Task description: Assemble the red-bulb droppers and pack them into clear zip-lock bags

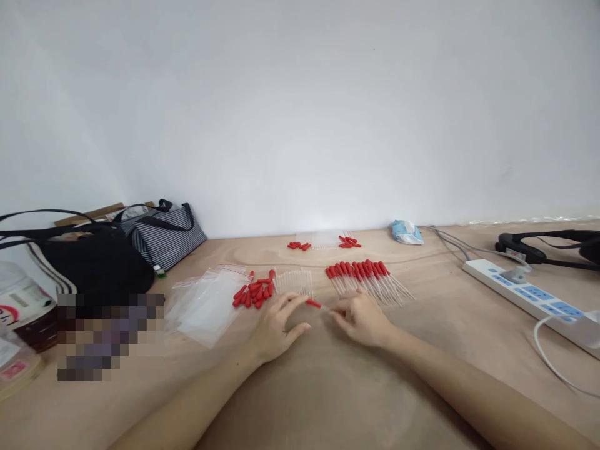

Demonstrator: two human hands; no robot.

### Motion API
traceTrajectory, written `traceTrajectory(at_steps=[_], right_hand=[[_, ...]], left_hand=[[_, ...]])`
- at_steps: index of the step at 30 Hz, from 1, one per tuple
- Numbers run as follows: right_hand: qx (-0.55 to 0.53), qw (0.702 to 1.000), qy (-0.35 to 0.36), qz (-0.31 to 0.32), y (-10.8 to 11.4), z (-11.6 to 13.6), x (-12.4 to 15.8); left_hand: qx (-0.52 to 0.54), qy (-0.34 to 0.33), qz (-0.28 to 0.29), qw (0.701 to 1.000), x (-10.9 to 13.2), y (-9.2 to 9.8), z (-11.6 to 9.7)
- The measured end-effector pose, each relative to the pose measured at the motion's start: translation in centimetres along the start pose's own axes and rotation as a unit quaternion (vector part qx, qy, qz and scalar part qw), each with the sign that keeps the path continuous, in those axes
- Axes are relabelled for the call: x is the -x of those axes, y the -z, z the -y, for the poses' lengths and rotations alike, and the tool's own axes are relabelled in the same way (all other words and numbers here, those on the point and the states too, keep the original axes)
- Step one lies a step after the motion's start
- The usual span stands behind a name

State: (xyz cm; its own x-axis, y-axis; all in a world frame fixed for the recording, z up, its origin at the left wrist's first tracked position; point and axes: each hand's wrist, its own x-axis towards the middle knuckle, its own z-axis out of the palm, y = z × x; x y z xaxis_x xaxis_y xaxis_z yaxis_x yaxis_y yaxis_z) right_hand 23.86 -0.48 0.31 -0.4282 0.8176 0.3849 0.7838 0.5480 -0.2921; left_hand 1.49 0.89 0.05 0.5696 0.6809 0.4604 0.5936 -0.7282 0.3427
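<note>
Here, the right hand pinches a thin tube; its red bulb is between the two hands, at the fingertips of the left hand, which looks loosely open.

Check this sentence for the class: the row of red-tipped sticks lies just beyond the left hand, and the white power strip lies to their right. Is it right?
Not quite: the head view shows the row of red-tipped sticks just beyond the right hand, not the left. The white power strip does lie to their right.
</note>
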Motion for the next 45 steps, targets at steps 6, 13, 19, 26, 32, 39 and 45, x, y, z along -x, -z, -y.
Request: traceTrajectory(at_steps=[6,13,19,26,32,39,45], right_hand=[[0.063,0.947,-0.295,-0.109,0.4,-4.8,-2.0],[0.168,0.926,-0.335,-0.045,-0.2,-5.1,-2.5],[0.148,0.960,-0.228,-0.073,-0.8,-1.9,-3.9],[0.011,0.942,-0.330,0.055,-3.5,2.0,-9.0],[-0.011,0.934,-0.349,0.071,-4.3,1.8,-10.7],[-0.020,0.944,-0.324,0.058,-3.5,1.5,-9.4],[-0.054,0.989,-0.135,-0.020,-1.5,-0.6,-3.1]], left_hand=[[-0.173,0.199,-0.110,0.958,-0.1,2.3,4.3],[-0.197,0.305,-0.069,0.929,-0.4,3.6,5.3],[-0.200,0.227,-0.069,0.951,0.1,2.9,5.2],[-0.211,0.184,-0.085,0.956,0.7,2.5,5.6],[-0.266,0.169,-0.064,0.947,0.4,2.4,5.3],[-0.204,0.109,-0.186,0.955,0.3,2.5,4.9],[0.092,0.143,-0.118,0.978,0.0,0.2,1.8]])
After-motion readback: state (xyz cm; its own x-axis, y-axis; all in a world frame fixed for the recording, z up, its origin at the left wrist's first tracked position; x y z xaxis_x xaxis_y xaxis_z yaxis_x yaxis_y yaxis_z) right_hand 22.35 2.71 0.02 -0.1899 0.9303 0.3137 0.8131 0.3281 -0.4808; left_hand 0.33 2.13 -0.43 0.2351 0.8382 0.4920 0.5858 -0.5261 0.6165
